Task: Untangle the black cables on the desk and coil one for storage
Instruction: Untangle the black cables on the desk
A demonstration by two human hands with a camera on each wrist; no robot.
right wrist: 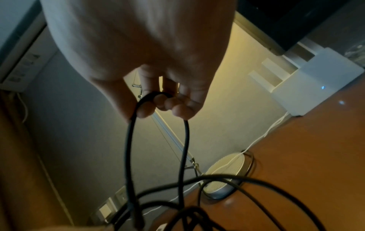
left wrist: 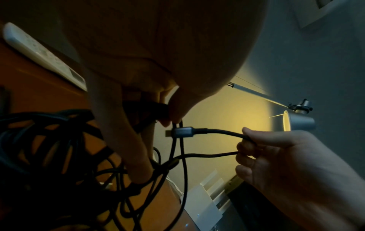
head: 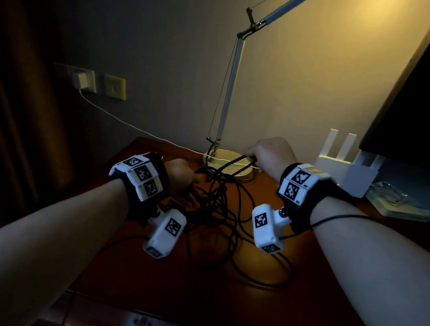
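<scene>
Sitting in a loose knot on the wooden desk (head: 300, 297), the black cables (head: 224, 218) trail between both hands, just in front of the lamp base (head: 229, 162). Right hand (head: 269, 153) has fingers curled round a doubled loop pulled up from the pile; left hand (head: 182, 176) pinches a bunch of strands at its fingertips, and a metal plug (left wrist: 180, 132) hangs just beside them. White router (head: 343, 174) stands well right of the lamp, white charger cord (head: 131, 124) runs to the wall socket (head: 82, 79).
</scene>
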